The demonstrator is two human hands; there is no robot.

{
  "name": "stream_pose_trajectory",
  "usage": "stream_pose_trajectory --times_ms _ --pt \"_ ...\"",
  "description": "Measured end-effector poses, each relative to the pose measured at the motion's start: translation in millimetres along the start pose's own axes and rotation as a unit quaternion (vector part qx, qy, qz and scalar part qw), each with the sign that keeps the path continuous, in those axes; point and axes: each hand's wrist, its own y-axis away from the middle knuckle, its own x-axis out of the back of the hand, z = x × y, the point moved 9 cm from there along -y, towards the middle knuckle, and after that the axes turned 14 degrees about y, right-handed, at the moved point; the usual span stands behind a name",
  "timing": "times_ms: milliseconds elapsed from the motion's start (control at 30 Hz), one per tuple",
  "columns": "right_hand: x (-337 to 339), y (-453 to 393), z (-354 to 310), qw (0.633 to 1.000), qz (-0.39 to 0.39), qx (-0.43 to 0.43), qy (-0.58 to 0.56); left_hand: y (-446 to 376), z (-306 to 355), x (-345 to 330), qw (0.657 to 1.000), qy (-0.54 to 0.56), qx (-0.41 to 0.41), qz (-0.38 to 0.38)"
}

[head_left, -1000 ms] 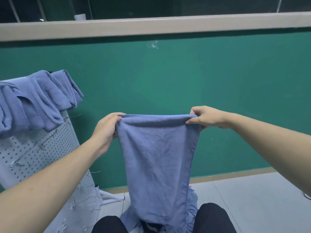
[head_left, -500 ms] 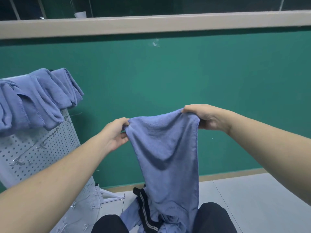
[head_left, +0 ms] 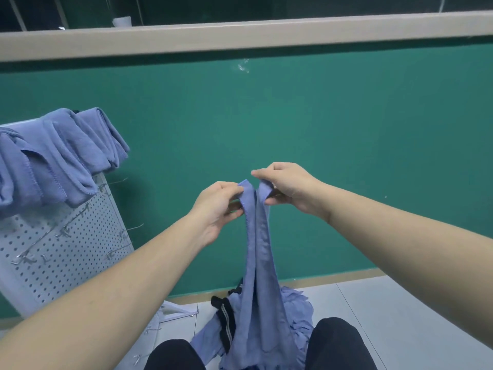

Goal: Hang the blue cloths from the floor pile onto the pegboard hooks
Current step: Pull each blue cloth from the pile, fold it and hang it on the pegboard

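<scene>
A blue cloth (head_left: 260, 265) hangs folded lengthwise in front of me, its two top corners brought almost together. My left hand (head_left: 217, 206) pinches the left corner and my right hand (head_left: 286, 188) pinches the right corner. The cloth's lower end reaches the pile of blue cloths (head_left: 296, 311) on the floor between my knees. At the left stands a white pegboard (head_left: 66, 249) with wire hooks (head_left: 117, 181), and several folded blue cloths (head_left: 58, 156) are draped over its top.
A green wall (head_left: 346, 142) with a beige ledge (head_left: 240, 33) rises just behind the cloth. A black strap with grey stripes (head_left: 225, 321) lies in the pile. The pegboard's white foot (head_left: 176, 312) rests on the grey tiled floor (head_left: 413, 316). My dark-trousered knees (head_left: 338, 345) frame the pile.
My hands have come together, folding the cloth from a spread sheet into a narrow strip. The pile and black strap on the floor have come into view behind it.
</scene>
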Motion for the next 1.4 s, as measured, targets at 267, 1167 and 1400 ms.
stream_pose_trajectory --times_ms 267,1167,1400 --pt "-20.0 9.1 6.1 0.998 -0.014 -0.007 -0.062 11.8 -5.5 -11.3 0.999 0.038 -0.029 -0.019" --pt "-6.0 11.0 1.4 0.954 -0.013 0.191 0.231 8.3 4.6 6.2 0.994 -0.051 -0.092 -0.04" --pt "-10.3 7.5 7.3 0.951 -0.057 0.189 0.237 12.5 13.6 16.4 0.987 -0.109 -0.111 -0.043"
